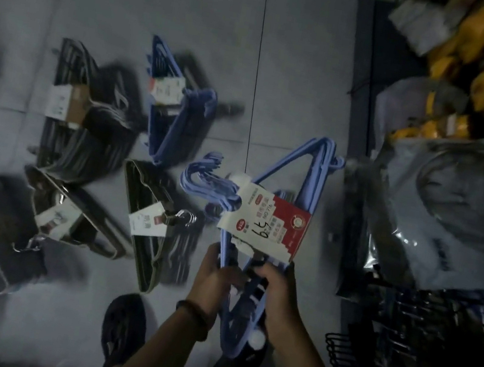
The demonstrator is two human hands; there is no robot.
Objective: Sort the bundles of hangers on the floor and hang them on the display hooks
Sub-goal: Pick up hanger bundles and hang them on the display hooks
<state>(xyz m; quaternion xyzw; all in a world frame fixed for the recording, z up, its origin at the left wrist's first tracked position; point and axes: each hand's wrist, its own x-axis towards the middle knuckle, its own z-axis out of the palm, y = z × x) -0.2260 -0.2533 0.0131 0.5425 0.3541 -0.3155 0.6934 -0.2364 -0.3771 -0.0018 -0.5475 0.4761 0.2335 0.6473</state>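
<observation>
grip shared on the blue hanger bundle (269,220): left hand (212,274) and right hand (279,289) both curl round its lower end.

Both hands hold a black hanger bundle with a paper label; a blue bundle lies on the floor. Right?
No: head view shows the held bundle is blue, not black; left hand and right hand hold it, paper label on it; another blue bundle lies on the floor.

Card label (266,219) on blue hanger bundle (298,157) reads "NO 716", handwritten "6.9".
</observation>
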